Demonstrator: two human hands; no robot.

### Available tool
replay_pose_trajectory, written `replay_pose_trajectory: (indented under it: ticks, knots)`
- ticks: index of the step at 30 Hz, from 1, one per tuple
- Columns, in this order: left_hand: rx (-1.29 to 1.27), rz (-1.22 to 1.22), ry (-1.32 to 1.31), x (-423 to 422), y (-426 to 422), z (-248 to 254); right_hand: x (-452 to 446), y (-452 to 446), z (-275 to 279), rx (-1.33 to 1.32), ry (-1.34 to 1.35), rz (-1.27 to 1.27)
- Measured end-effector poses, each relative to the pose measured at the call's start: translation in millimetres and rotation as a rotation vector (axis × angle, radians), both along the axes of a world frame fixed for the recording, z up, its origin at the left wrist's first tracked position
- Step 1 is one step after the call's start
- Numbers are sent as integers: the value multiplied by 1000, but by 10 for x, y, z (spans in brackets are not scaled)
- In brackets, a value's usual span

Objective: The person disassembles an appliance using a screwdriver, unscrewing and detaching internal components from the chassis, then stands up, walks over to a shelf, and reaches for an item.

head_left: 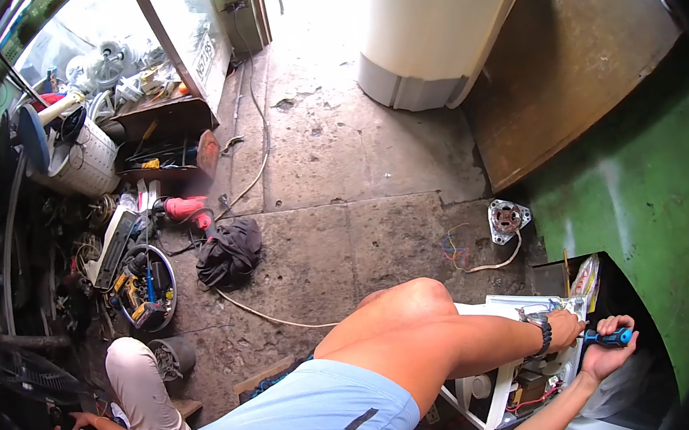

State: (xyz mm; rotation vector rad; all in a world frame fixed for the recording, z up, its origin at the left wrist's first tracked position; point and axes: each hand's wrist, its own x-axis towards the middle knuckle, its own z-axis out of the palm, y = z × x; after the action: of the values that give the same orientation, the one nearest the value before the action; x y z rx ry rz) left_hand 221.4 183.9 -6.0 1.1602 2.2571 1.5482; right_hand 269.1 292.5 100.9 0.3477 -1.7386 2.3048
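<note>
My right hand [609, 348] is wrapped round the blue-and-black handle of a screwdriver [613, 338], its shaft pointing left. Just left of it, my left hand [562, 330], with a dark watch [544, 331] on the wrist, has its fingers curled at the corner of an opened white appliance [503, 391]. What those fingers grip is hidden, and the screwdriver's tip lies close to them. Inside the casing, red wires [528, 400] and several electrical parts show. My forearm and bare knee cover part of the appliance.
A motor [509, 219] with a cable lies on the floor beyond. At left are a tool basket [150, 319], a red power tool [187, 208], a dark cloth [231, 252] and cables. Another person's hand [85, 420] shows bottom left. A white tub [434, 29] stands behind.
</note>
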Motion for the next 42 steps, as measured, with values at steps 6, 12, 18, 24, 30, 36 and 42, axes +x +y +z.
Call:
replay_pose_trajectory:
  ticks: [6, 12, 18, 24, 30, 36, 42]
  knots:
    - [-18, -33, -10, -37, -62, 49, -37, -124, -187, -19, 126, -338]
    - [7, -18, 78, 6, -87, 25, 28, 30, -12, -17, -3, -120]
    - [-15, -69, 139, 14, -102, 32, -49, -140, -120, -114, 88, -328]
    - [-24, -44, 98, 38, -82, 18, -83, -506, 49, -76, -5, -796]
    - [-52, -106, 69, -26, -43, 35, -36, -47, -90, -103, 49, -102]
    - [-39, -40, 15, -3, -90, 80, -5, -332, -115, -61, -37, -693]
    - [-45, -96, -8, 8, -270, 186, 29, -41, -148, -31, 39, -193]
